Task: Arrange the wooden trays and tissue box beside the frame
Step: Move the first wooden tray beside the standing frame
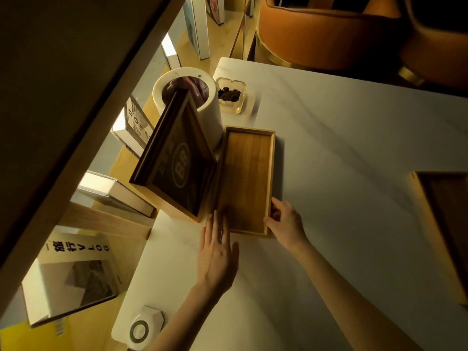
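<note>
A long, shallow wooden tray (249, 178) lies flat on the white marbled counter (354, 153), its long left side just beside the dark picture frame (177, 160). The frame stands tilted, leaning back over a white round bin (202, 107) behind it, and shows a pale circular "88" mark on its face.

The right hand (285, 220) holds the tray's near right corner: the grip is closed on the rim, fingers curled over the right edge and the thumb on the near edge. The left hand (217, 252) lies flat and open on the counter at the tray's near left corner, fingers straight and together, fingertips touching or almost touching the tray's left rim just below the foot of the frame; it grasps nothing.

Beyond the far end of the tray, near the bin, sits a square glass ashtray (231, 95) with dark matter in it. Well to the right of the tray, at the edge of view, a second, darker wooden tray (445, 219) rests on the counter. Left of the frame, books (76, 277) lie on lower shelves.
</note>
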`<state>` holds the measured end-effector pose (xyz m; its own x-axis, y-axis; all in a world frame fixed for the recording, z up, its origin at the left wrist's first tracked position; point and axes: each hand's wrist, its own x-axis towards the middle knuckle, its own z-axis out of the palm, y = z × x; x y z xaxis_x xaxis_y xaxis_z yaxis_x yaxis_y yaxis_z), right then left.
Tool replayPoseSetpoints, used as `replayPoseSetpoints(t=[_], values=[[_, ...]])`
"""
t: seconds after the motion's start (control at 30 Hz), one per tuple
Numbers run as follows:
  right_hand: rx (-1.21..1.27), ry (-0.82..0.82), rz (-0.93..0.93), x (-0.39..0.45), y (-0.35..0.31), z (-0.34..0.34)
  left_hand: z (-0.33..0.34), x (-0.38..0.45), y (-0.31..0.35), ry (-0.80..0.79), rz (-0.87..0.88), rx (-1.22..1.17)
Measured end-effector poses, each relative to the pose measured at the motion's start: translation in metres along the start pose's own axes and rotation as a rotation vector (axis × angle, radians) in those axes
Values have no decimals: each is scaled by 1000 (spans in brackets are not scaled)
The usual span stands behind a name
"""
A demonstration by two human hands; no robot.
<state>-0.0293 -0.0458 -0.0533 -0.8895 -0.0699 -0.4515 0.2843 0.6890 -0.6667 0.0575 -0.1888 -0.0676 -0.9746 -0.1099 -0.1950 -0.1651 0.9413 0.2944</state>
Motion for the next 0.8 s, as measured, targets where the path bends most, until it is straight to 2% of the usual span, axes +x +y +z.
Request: replayPoseSetpoints(t=[0.13, 0.8], values=[[-12, -10, 0, -2, -2, 4, 1, -3, -3, -85, -16, 38], [-52, -9, -28, 2, -6, 5, 0, 2, -4, -95, -29, 82]])
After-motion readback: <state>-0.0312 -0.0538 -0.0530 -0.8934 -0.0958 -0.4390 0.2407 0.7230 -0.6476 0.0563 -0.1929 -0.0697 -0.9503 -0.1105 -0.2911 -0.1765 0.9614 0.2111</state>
